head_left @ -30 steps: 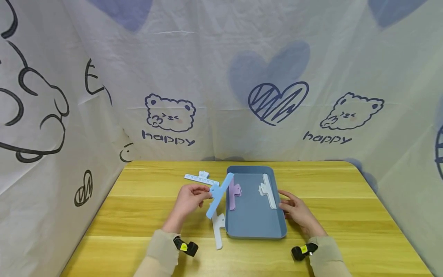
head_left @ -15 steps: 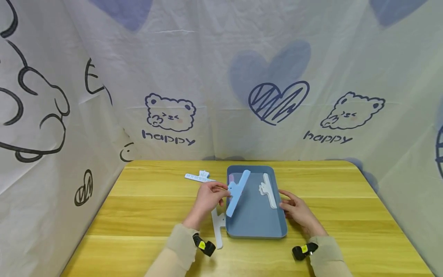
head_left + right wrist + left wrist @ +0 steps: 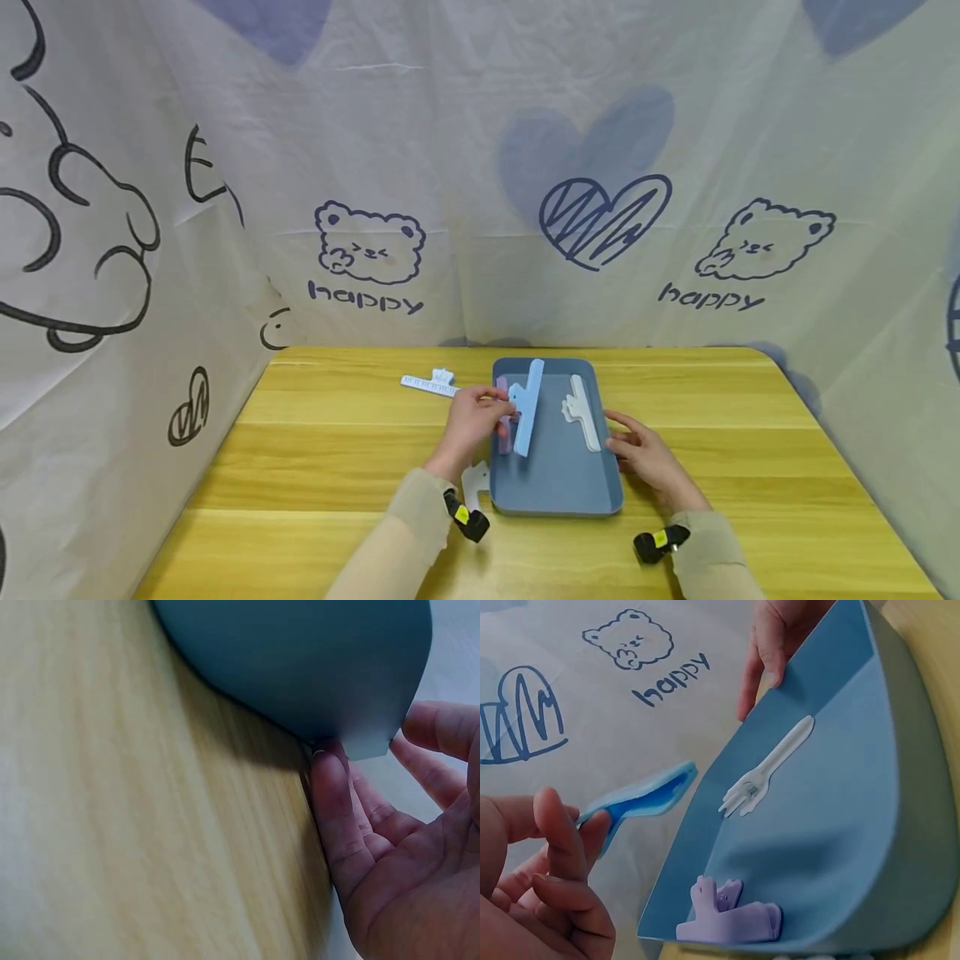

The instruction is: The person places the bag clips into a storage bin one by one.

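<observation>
My left hand (image 3: 474, 423) pinches a long blue clip (image 3: 531, 407) by its handle between thumb and fingers, over the left side of the grey-blue tray (image 3: 555, 487). In the left wrist view the blue clip (image 3: 649, 793) hangs above the tray floor, its long bar pointing away from the fingers. A purple clip (image 3: 727, 922) lies in the tray along the left wall, partly hidden by the left hand in the head view. Along the right wall lies a white clip (image 3: 582, 414). My right hand (image 3: 648, 454) touches the tray's right side from outside, fingers at the wall and rim.
On the wooden table (image 3: 300, 467), a light-blue clip with ruler marks (image 3: 429, 384) lies left of the tray's far end. Another white clip (image 3: 474, 479) lies against the tray's left side, partly covered by the left wrist. A printed cloth (image 3: 480, 167) hangs behind.
My left hand has carried the blue clip rightward from beside the tray to over it, then slightly away from me, turning the clip more upright in view. The right hand stays put.
</observation>
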Motion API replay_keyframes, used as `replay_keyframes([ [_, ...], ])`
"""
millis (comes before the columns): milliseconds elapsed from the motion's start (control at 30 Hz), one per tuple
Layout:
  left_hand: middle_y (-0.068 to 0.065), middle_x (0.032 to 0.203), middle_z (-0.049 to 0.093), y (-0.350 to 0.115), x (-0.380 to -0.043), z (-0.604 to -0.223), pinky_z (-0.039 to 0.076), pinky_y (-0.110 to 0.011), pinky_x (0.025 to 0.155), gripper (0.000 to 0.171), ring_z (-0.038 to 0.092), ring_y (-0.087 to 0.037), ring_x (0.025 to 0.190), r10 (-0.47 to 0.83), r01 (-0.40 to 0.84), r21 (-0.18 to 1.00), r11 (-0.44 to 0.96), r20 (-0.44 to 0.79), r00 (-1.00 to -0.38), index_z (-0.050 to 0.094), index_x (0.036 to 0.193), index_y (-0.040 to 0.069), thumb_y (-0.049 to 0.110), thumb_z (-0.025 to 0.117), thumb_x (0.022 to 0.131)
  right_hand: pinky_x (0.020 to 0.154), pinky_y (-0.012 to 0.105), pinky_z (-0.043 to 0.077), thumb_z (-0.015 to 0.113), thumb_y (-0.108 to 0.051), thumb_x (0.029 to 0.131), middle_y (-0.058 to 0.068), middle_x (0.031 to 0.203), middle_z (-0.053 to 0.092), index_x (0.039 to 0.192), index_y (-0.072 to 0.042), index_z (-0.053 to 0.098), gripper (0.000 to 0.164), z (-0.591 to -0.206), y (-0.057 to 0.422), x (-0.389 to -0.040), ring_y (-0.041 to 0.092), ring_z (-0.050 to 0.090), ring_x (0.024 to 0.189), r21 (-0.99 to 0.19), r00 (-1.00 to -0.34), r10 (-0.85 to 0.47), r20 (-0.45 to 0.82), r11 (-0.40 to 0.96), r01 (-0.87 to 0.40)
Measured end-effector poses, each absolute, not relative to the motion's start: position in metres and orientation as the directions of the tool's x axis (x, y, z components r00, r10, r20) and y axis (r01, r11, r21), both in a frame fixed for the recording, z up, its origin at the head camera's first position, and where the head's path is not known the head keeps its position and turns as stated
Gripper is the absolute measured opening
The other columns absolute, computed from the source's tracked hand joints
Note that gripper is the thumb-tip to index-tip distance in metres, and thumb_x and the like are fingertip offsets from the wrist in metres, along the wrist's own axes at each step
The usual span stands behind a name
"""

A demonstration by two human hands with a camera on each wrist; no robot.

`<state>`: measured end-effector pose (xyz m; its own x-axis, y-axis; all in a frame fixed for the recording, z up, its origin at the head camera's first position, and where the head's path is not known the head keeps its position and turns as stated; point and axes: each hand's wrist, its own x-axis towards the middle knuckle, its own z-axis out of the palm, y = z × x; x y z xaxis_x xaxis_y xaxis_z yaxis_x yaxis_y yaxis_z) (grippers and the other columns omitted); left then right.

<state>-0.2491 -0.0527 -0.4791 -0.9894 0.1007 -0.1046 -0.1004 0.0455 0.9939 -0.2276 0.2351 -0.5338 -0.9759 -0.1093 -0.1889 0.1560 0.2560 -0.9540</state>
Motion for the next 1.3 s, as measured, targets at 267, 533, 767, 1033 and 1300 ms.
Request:
replay_keyframes([
  [267, -0.015, 0.082, 0.072, -0.039, -0.26, -0.483, 0.055, -0.035, 0.059, 0.016, 0.056, -0.011, 0.049, 0.026, -0.111, 0.994, 0.016, -0.112, -0.993, 0.065, 0.101, -0.005, 0.003, 0.07, 0.088, 0.072, 0.033, 0.053, 0.056, -0.005, 0.099, 0.03, 0.122, 0.057, 0.149, -0.001, 0.038, 0.053, -0.532, 0.235, -0.226, 0.024, 0.064, 0.091, -0.954, -0.978, -0.108, -0.177, 0.263, 0.144],
  [533, -0.01, 0.077, 0.071, -0.026, -0.266, -0.488, 0.049, -0.027, 0.051, 0.014, 0.058, -0.01, 0.051, -0.005, -0.156, 0.987, 0.039, -0.156, -0.988, 0.065, 0.099, -0.003, 0.002, 0.068, 0.086, 0.074, 0.035, 0.054, 0.054, -0.005, 0.1, 0.03, 0.125, 0.056, 0.15, -0.003, 0.038, 0.052, -0.533, 0.236, -0.226, 0.027, 0.064, 0.098, -0.953, -0.977, -0.105, -0.183, 0.265, 0.15],
  [767, -0.011, 0.077, 0.071, -0.015, -0.264, -0.489, 0.045, -0.024, 0.05, 0.012, 0.057, -0.008, 0.049, -0.027, -0.171, 0.984, 0.043, -0.17, -0.985, 0.066, 0.097, -0.004, 0.0, 0.067, 0.086, 0.074, 0.035, 0.054, 0.054, -0.005, 0.1, 0.031, 0.126, 0.055, 0.15, -0.004, 0.039, 0.052, -0.533, 0.237, -0.226, 0.027, 0.063, 0.098, -0.952, -0.978, -0.106, -0.181, 0.269, 0.148],
  [1033, -0.01, 0.074, 0.069, 0.001, -0.269, -0.499, 0.042, -0.018, 0.045, 0.007, 0.056, -0.007, 0.049, -0.045, -0.21, 0.977, 0.042, -0.209, -0.977, 0.065, 0.093, -0.004, -0.002, 0.067, 0.087, 0.075, 0.034, 0.054, 0.055, -0.007, 0.1, 0.03, 0.126, 0.055, 0.15, -0.005, 0.039, 0.052, -0.533, 0.238, -0.226, 0.026, 0.063, 0.097, -0.951, -0.976, -0.106, -0.191, 0.266, 0.157],
  [1300, -0.009, 0.072, 0.068, 0.006, -0.272, -0.507, 0.042, -0.018, 0.046, 0.006, 0.057, -0.007, 0.051, -0.053, -0.237, 0.971, 0.027, -0.236, -0.97, 0.065, 0.093, -0.003, -0.002, 0.066, 0.087, 0.076, 0.035, 0.053, 0.056, -0.008, 0.1, 0.03, 0.127, 0.055, 0.15, -0.005, 0.038, 0.053, -0.532, 0.238, -0.226, 0.026, 0.063, 0.098, -0.954, -0.975, -0.11, -0.196, 0.253, 0.163],
])
